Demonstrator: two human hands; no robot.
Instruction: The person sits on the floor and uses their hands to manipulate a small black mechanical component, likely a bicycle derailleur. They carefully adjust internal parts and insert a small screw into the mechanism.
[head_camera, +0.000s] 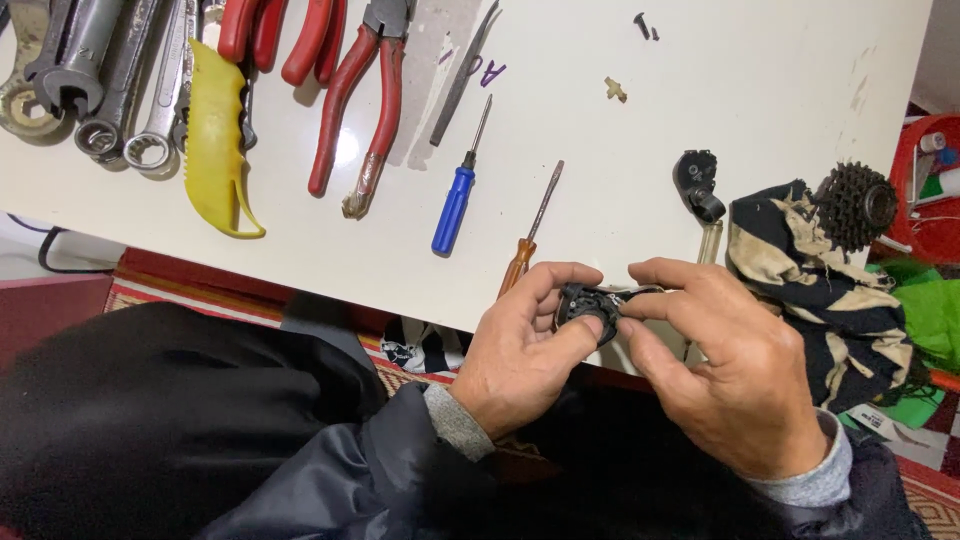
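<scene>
A small black mechanical part (588, 305) with a short metal piece sticking out is pinched between both my hands at the near edge of the white table (700, 90). My left hand (520, 350) grips it from the left with thumb and forefinger. My right hand (725, 370) holds it from the right, fingers curled over its top. Most of the part is hidden by my fingers.
On the table lie a blue-handled screwdriver (455, 205), an orange-handled screwdriver (525, 250), red-handled pliers (360, 100), a yellow handle (215, 140), several wrenches (100, 80) and a black clamp-like part (697, 183). A toothed cog cluster (855, 203) rests on a dirty striped rag (830, 290) at right.
</scene>
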